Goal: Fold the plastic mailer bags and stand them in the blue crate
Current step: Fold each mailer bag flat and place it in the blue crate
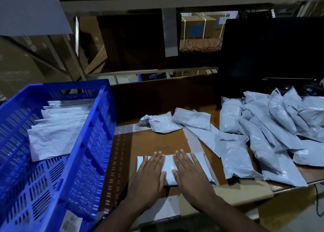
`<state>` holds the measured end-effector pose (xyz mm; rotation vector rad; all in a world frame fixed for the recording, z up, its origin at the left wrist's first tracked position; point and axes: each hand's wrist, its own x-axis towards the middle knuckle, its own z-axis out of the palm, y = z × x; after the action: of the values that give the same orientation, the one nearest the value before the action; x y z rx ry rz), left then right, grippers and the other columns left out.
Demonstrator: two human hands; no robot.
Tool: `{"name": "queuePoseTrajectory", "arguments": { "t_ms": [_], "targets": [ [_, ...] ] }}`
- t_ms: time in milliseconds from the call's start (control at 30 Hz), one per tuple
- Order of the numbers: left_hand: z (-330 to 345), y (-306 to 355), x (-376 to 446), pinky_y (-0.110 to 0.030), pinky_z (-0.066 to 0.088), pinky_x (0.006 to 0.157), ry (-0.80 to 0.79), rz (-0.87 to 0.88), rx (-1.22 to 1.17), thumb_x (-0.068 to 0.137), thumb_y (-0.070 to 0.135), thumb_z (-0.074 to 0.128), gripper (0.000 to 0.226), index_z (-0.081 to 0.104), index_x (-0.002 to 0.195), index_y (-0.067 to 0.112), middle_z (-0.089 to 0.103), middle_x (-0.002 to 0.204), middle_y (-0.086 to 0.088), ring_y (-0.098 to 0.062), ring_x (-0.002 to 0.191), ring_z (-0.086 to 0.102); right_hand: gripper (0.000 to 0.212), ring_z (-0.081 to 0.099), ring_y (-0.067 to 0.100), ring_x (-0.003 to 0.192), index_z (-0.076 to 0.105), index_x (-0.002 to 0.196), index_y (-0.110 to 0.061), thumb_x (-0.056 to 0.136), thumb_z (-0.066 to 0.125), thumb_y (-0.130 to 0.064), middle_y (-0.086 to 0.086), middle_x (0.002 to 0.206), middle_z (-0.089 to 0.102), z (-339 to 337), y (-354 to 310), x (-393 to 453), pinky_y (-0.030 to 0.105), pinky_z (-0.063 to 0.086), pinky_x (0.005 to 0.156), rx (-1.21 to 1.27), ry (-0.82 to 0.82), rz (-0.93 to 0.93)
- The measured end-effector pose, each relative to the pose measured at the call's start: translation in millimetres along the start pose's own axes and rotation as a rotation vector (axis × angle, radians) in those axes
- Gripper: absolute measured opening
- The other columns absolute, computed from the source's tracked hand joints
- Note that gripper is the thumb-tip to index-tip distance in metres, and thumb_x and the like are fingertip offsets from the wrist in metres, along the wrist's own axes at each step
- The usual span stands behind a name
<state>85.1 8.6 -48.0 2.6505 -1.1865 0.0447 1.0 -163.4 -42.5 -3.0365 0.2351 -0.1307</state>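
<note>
A pale grey mailer bag (169, 168) lies folded flat on the brown cardboard work surface (157, 140). My left hand (150, 172) and my right hand (187, 170) both press on it with straight fingers, side by side. The blue crate (87, 144) stands tilted at the left, with several folded mailer bags (57, 124) standing in a row at its far end. A heap of unfolded grey mailer bags (273, 131) lies at the right.
Two crumpled mailers (175, 121) lie just beyond my hands. A dark monitor (273, 56) stands at the back right. Metal shelving and cardboard boxes (198, 26) rise behind. The table's front edge runs below my wrists.
</note>
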Motion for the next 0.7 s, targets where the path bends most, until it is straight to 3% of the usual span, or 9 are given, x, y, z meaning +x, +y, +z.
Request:
{"name": "queuePoseTrajectory", "arguments": {
  "t_ms": [133, 233, 300, 367, 400, 500, 633, 700],
  "targets": [
    [2, 1, -2, -0.038, 0.013, 0.122, 0.008, 0.012, -0.004, 0.106, 0.040, 0.025, 0.057, 0.037, 0.157, 0.017, 0.032, 0.164, 0.002, -0.009, 0.153, 0.020, 0.056, 0.044, 0.022, 0.142, 0.057, 0.141, -0.013, 0.103, 0.028, -0.043, 0.004, 0.147, 0.053, 0, -1, -3, 0.052, 0.016, 0.117, -0.035, 0.037, -0.035],
    [0, 0, 2, -0.037, 0.015, 0.121, 0.017, 0.002, -0.008, 0.105, 0.039, 0.030, 0.055, 0.043, 0.153, 0.017, 0.038, 0.161, 0.001, -0.011, 0.151, 0.026, 0.060, 0.038, 0.018, 0.145, 0.054, 0.144, -0.018, 0.105, 0.019, -0.048, -0.001, 0.151, 0.049, -5, 1, 2, 0.050, 0.008, 0.119, 0.034, -0.032, 0.013],
    [0, -1, 0, -0.036, 0.009, 0.123, 0.020, -0.019, -0.033, 0.105, 0.042, 0.025, 0.056, 0.038, 0.156, 0.021, 0.030, 0.165, 0.003, -0.010, 0.154, 0.017, 0.065, 0.017, 0.010, 0.152, 0.035, 0.156, -0.023, 0.104, 0.011, -0.055, -0.007, 0.163, 0.023, -10, 6, 3, 0.038, -0.008, 0.121, 0.123, -0.014, 0.010],
    [1, 0, -4, -0.035, 0.003, 0.125, 0.015, -0.024, -0.052, 0.105, 0.047, 0.018, 0.059, 0.029, 0.159, 0.026, 0.017, 0.169, 0.005, -0.008, 0.155, 0.004, 0.069, -0.010, 0.003, 0.150, 0.008, 0.160, -0.027, 0.102, 0.018, -0.062, -0.014, 0.162, -0.007, -12, 16, -4, 0.024, -0.016, 0.118, 0.204, -0.001, 0.033],
    [-1, 1, -5, -0.034, 0.001, 0.126, 0.006, -0.031, -0.060, 0.105, 0.050, 0.014, 0.061, 0.023, 0.161, 0.028, 0.010, 0.170, 0.006, -0.006, 0.155, -0.002, 0.074, -0.016, 0.000, 0.146, -0.001, 0.159, -0.028, 0.100, 0.022, -0.066, -0.015, 0.159, -0.014, -14, 20, -8, 0.020, -0.018, 0.114, 0.220, -0.008, 0.062],
    [-3, 4, -4, -0.029, -0.005, 0.126, -0.009, -0.073, -0.087, 0.098, 0.058, 0.004, 0.070, 0.009, 0.162, 0.030, -0.004, 0.170, 0.010, -0.001, 0.153, -0.013, 0.081, -0.019, -0.003, 0.140, 0.001, 0.160, -0.027, 0.097, 0.021, -0.073, -0.013, 0.164, -0.010, -21, 24, -8, 0.018, -0.020, 0.109, 0.195, -0.023, 0.107],
    [4, -3, -4, -0.027, 0.002, 0.126, -0.001, -0.153, -0.148, 0.092, 0.075, -0.001, 0.088, 0.010, 0.163, 0.023, 0.004, 0.170, 0.008, -0.003, 0.154, -0.003, 0.085, -0.016, 0.001, 0.147, 0.002, 0.161, -0.025, 0.092, 0.003, -0.074, -0.013, 0.163, -0.010, -17, 24, -8, 0.024, -0.017, 0.116, 0.183, -0.046, 0.090],
    [5, -3, -6, -0.028, 0.004, 0.127, -0.009, -0.140, -0.123, 0.094, 0.071, 0.002, 0.085, 0.011, 0.163, 0.023, 0.007, 0.170, 0.008, -0.002, 0.154, -0.001, 0.083, -0.011, 0.002, 0.151, 0.002, 0.161, -0.027, 0.092, -0.003, -0.073, -0.015, 0.163, -0.010, -13, 25, -14, 0.025, -0.014, 0.118, 0.212, -0.041, 0.101]
  ]
}}
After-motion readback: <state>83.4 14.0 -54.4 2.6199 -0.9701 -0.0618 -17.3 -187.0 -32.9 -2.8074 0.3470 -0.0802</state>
